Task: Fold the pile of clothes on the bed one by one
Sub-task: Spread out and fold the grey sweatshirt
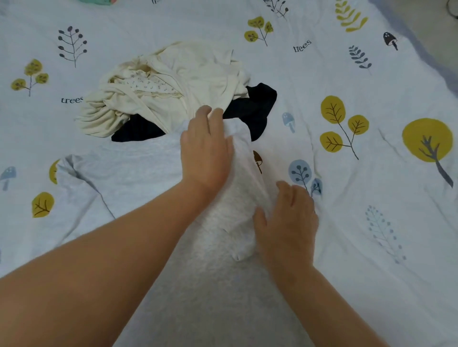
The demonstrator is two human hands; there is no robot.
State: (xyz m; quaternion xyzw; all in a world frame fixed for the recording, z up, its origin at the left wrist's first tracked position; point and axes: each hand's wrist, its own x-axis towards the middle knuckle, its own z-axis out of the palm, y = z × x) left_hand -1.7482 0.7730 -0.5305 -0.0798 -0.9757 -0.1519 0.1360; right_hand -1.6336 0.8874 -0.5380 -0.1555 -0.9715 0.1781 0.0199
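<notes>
A light grey garment (pixel 138 171) lies spread across the bed in front of me, one sleeve stretching to the left. My left hand (pixel 207 148) lies flat on its upper right part, fingers straight, pressing the cloth down. My right hand (pixel 287 220) rests lower on the garment's right edge, where the fabric is bunched into a ridge; its fingers are nearly straight. Beyond the hands sits the pile: crumpled cream clothes (pixel 168 86) on top of a dark navy garment (pixel 252 109).
The bed cover (pixel 371 223) is white with yellow, blue and grey tree and leaf prints. A bit of green and pink cloth (pixel 99 2) shows at the top edge. The bed's grey border runs along the top right corner.
</notes>
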